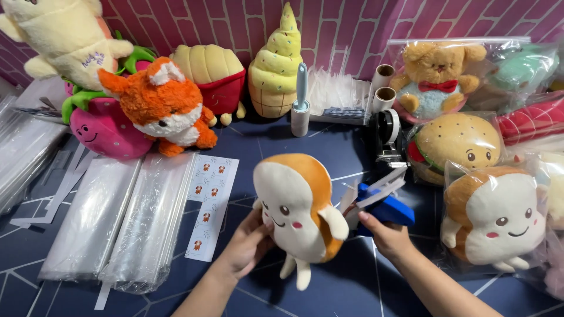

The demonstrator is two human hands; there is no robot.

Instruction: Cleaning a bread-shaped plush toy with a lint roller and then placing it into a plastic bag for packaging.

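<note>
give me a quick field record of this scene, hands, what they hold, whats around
left hand: holds the bread-slice plush from its left side
right hand: grips a blue tagging gun, tip at the plush's side
surface: dark blue table with pale lines
left of hands: sticker sheets, stacks of clear bags
back row: fox plush, fries plush, ice-cream plush, lint roller
right: bagged toast plush, bagged burger plush, tape dispenser
</note>
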